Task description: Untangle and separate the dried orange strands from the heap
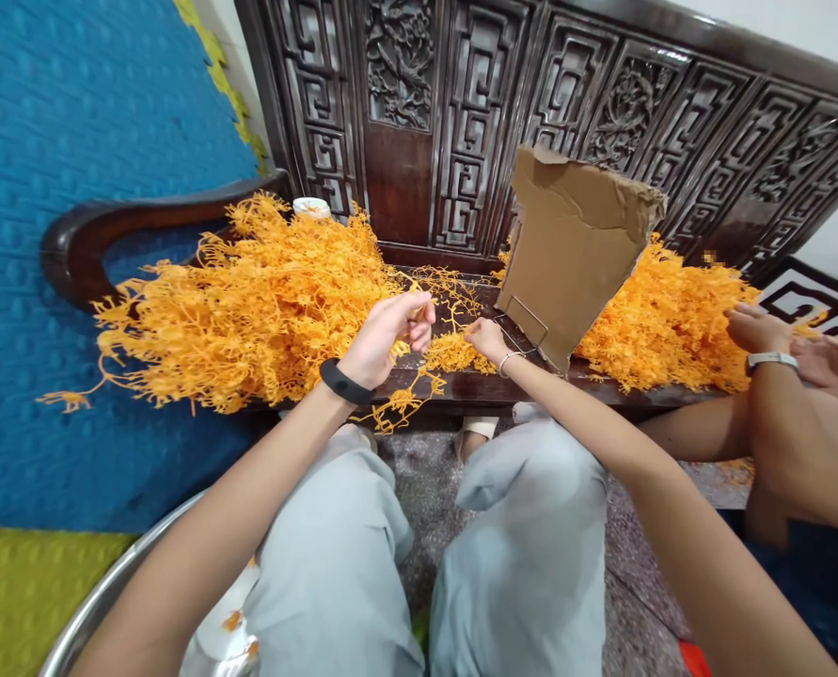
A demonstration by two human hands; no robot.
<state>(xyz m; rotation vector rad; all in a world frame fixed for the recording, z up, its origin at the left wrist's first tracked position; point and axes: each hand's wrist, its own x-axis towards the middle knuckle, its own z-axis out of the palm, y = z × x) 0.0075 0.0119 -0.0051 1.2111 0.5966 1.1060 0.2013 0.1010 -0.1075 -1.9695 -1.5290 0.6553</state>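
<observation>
I sat facing a dark carved wooden bench (461, 381), which served as my worktop, with my knees in pale grey trousers (531, 527) just below its front edge. My left hand (390, 331), a black band (345, 383) on its wrist, was raised a little above the seat with its fingers curled inward, pinching a thin orange plastic sprig (419, 315) between thumb and fingertips. My right hand (485, 340), with a slim bracelet (509, 361) at the wrist, rested low on the worktop, fingers bent down into a small clump of orange sprigs (450, 354) lying between my two hands; I could not tell whether it actually gripped any of them.

To the left of my left hand a big heap of the same orange branching pieces (249, 301) covered the seat and spilled over its edge, touching the curved armrest (94, 240). A small white cup (312, 207) stood behind that heap. Just beside my right hand a torn piece of brown cardboard (574, 249) stood propped upright on a wire stand (528, 324), and behind it lay a second orange heap (665, 320).

At the right edge, another person's hand (757, 329), wearing a light wristwatch (771, 360), rested at that second heap. A metal basin's rim (101, 602) showed beside my left knee, near blue (72, 141) and green foam mats (16, 592).
</observation>
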